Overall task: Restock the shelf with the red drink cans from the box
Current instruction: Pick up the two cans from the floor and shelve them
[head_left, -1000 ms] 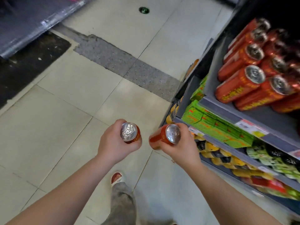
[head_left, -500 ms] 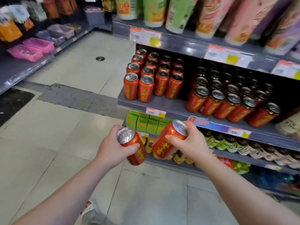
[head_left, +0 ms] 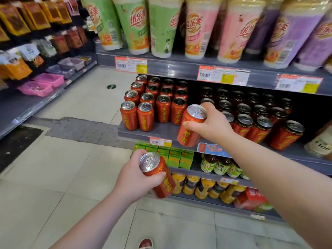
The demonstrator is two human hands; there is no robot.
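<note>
Floor (head_left: pixel 71 168) of pale tiles is taking up the left half of the view. Grey shelf (head_left: pixel 165 132) is running across the right side at mid level, w/ tall drink cups (head_left: pixel 167 27) standing on the board above it. At the shelf's left end a block of red cans (head_left: pixel 154 103) is standing upright, 4 wide & several rows deep, front row near the front edge. Further right a 2nd group of red cans (head_left: pixel 260 115) is sitting back in shadow, w/ a gap btwn the two groups. Green cartons (head_left: pixel 170 156) are lining the board below, under the left end.

R hand (head_left: pixel 213 125) is reaching to that gap, fingers & thumb wrapping round a red can (head_left: pixel 191 128). This can is tilting, its base showing in front of the shelf's front edge; can't tell if it's touching the board. L hand (head_left: pixel 136 178) is hanging lower, in front of the carton board, fingers curling round a second red can (head_left: pixel 165 184), also tilting, top up-left.
</note>
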